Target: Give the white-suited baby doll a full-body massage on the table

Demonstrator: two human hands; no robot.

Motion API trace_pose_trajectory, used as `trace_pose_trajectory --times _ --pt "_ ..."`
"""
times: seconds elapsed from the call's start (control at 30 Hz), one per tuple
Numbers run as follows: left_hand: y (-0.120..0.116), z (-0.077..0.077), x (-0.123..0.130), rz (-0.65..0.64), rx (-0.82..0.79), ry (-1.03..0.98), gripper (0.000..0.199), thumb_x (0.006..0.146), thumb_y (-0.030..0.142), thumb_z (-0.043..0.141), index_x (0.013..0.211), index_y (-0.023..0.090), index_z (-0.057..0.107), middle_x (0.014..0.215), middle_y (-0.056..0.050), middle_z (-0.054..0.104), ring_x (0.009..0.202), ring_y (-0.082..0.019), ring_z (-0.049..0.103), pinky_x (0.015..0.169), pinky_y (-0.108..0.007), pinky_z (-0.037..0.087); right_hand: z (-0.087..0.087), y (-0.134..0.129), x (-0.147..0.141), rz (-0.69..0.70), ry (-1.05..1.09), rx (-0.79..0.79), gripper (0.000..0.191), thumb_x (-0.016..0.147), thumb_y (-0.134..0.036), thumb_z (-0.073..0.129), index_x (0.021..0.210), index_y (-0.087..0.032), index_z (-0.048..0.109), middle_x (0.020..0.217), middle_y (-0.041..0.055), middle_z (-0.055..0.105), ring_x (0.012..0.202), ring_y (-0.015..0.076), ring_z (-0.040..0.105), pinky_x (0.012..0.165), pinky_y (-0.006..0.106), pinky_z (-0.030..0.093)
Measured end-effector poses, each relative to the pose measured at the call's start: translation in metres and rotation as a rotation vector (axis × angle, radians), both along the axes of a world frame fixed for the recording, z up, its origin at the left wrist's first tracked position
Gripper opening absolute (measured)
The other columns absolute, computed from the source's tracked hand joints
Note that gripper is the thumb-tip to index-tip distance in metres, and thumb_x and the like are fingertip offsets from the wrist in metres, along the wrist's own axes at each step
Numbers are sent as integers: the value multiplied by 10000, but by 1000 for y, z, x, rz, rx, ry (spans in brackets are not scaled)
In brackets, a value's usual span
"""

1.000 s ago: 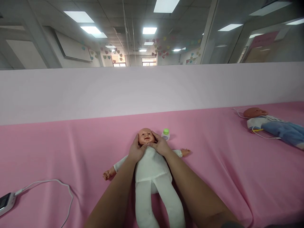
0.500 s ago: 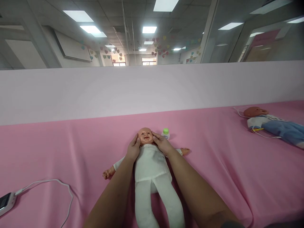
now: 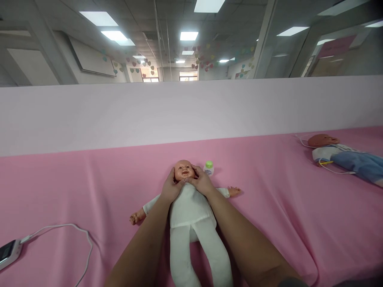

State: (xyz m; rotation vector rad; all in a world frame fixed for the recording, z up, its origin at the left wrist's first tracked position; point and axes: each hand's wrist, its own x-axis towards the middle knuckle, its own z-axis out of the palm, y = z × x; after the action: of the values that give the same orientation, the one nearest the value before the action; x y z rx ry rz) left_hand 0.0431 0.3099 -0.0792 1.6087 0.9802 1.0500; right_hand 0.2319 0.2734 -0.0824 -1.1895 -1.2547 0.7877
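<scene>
A baby doll (image 3: 191,211) in white clothes lies face up on the pink cloth (image 3: 119,179), its arms spread and its head away from me. My left hand (image 3: 172,188) cups the left side of the doll's head, thumb below the chin. On the right side of the head, my right hand (image 3: 202,181) does the same. The two thumbs nearly meet under the chin. Just right of my right hand stands a small bottle (image 3: 209,169) with a green cap.
Another doll (image 3: 353,157) in blue and white, with white tubing, lies at the far right. A white device (image 3: 10,254) with a cable (image 3: 72,225) rests at the lower left. Behind the cloth rises a white wall (image 3: 179,113) with glass above it.
Both thumbs have moved from the doll's cheeks down and inward to below its chin. The fingers remain at the sides of its head.
</scene>
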Motion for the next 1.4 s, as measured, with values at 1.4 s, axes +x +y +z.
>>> trace_pose_trajectory --times 1.4 --pt "1 3 -3 21 -31 13 897 886 526 732 1623 196 340 1613 -133 461 1467 -324 464 1216 -445 375 15 -11 7 63 -16 -11 741 798 -438 825 1476 -271 576 1438 70 656 1332 303 610 1168 503 453"
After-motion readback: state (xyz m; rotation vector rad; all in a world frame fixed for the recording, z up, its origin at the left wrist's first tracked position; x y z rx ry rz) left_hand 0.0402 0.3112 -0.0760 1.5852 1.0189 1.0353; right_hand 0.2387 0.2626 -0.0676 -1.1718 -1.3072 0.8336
